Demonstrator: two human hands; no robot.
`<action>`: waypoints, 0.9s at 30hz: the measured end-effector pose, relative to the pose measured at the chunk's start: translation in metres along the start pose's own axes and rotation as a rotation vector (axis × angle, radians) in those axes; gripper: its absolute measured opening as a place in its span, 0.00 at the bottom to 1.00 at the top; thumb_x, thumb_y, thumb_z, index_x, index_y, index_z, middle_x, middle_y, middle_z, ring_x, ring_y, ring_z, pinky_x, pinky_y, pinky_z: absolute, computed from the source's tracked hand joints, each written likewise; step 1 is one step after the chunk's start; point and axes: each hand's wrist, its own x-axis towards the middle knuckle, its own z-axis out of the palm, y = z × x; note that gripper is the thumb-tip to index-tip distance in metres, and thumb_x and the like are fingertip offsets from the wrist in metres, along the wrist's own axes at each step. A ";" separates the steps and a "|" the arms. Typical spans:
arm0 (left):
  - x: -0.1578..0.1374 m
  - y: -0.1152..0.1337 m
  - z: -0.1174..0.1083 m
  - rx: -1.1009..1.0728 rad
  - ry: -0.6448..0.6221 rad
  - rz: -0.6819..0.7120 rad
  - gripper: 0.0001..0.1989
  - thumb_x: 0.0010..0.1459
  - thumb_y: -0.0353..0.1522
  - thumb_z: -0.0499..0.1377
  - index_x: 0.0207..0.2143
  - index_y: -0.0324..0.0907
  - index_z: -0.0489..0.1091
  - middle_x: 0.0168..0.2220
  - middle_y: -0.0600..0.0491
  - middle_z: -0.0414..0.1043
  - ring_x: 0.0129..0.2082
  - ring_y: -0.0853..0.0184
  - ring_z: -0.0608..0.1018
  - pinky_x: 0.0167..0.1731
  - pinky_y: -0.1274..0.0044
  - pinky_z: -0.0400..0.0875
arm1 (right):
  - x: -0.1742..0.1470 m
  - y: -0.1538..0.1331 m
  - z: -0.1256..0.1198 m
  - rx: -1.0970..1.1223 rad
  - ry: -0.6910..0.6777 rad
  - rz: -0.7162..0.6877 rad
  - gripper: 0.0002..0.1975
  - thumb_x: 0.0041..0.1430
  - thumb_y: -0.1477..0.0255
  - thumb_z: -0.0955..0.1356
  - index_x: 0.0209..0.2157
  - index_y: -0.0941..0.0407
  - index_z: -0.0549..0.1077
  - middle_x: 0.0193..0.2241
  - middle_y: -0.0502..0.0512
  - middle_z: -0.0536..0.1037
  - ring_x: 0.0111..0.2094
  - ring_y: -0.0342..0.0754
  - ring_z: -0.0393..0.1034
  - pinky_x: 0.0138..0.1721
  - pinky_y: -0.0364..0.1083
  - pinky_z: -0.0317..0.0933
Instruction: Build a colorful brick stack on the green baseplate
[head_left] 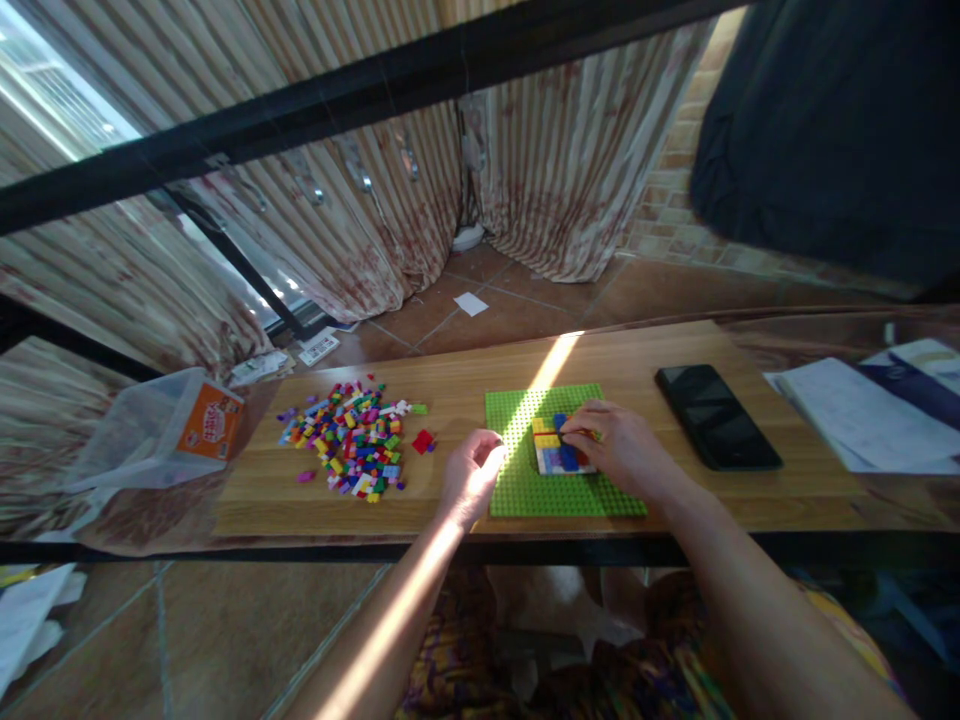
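1. bare forearms (382, 640) lie nearest the camera, reaching over the near edge of a pale wood-grain table (450, 390) from above a dark, multicoloured patterned garment (454, 640).
2. left hand (474, 468): thumb and fingertips curled to a narrow gap by the left side of a square, bright green studded plastic baseplate (514, 495); whether a small piece sits between them, i cannot tell.
3. right hand (606, 440): fingers bunched on a small square panel of yellow, blue, red and white plastic bricks (550, 458); its grip is hidden, so i cannot tell whether it pinches or presses.
4. the panel rests on the baseplate, between the hands, probably so both can reach it easily.
5. a loose heap of small multicoloured plastic bricks (356, 440) lies to the left, likely spread so colours can be picked out; a few red bricks (423, 441) sit just beside it.
6. a clear plastic tub with an orange label (135, 435) stands past the table's left end; its contents cannot be made out.
7. a black rectangular phone-like slab (716, 415) lies to the right, apart from the bricks.
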 end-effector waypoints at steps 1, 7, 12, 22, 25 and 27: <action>0.000 0.000 0.000 -0.002 -0.001 -0.001 0.06 0.47 0.33 0.62 0.29 0.41 0.72 0.27 0.55 0.74 0.29 0.70 0.75 0.32 0.80 0.67 | 0.000 0.000 0.000 -0.005 -0.007 -0.009 0.09 0.59 0.70 0.66 0.30 0.51 0.79 0.34 0.53 0.77 0.35 0.47 0.71 0.38 0.47 0.64; -0.002 -0.001 -0.001 0.027 -0.006 0.038 0.05 0.49 0.32 0.62 0.31 0.42 0.72 0.28 0.55 0.74 0.29 0.70 0.75 0.33 0.80 0.68 | 0.000 -0.007 -0.003 -0.180 -0.069 -0.113 0.12 0.63 0.71 0.62 0.31 0.53 0.76 0.34 0.56 0.75 0.38 0.50 0.68 0.41 0.49 0.61; 0.000 -0.003 -0.004 0.060 -0.053 0.028 0.06 0.50 0.33 0.62 0.32 0.42 0.72 0.29 0.54 0.75 0.30 0.70 0.75 0.32 0.80 0.68 | 0.001 -0.018 -0.004 -0.358 -0.120 -0.123 0.11 0.63 0.72 0.62 0.32 0.56 0.75 0.33 0.59 0.74 0.38 0.52 0.66 0.41 0.49 0.59; 0.001 -0.008 -0.003 0.041 -0.068 0.041 0.07 0.51 0.34 0.61 0.34 0.42 0.71 0.31 0.54 0.74 0.31 0.70 0.75 0.33 0.79 0.68 | 0.004 -0.027 -0.006 -0.421 -0.177 -0.094 0.10 0.61 0.78 0.62 0.29 0.56 0.73 0.32 0.59 0.72 0.36 0.52 0.64 0.37 0.48 0.56; 0.001 -0.008 -0.003 0.053 -0.073 0.039 0.07 0.51 0.33 0.61 0.33 0.41 0.71 0.30 0.54 0.74 0.31 0.70 0.75 0.33 0.79 0.67 | 0.005 -0.027 -0.005 -0.427 -0.206 -0.098 0.10 0.61 0.78 0.62 0.29 0.57 0.73 0.33 0.59 0.72 0.37 0.51 0.64 0.38 0.48 0.56; 0.001 -0.008 -0.002 0.060 -0.066 0.041 0.07 0.51 0.33 0.61 0.33 0.41 0.71 0.29 0.54 0.73 0.30 0.71 0.74 0.33 0.80 0.67 | 0.006 -0.025 -0.004 -0.425 -0.238 -0.099 0.10 0.61 0.78 0.61 0.29 0.57 0.73 0.33 0.59 0.72 0.38 0.51 0.63 0.39 0.47 0.55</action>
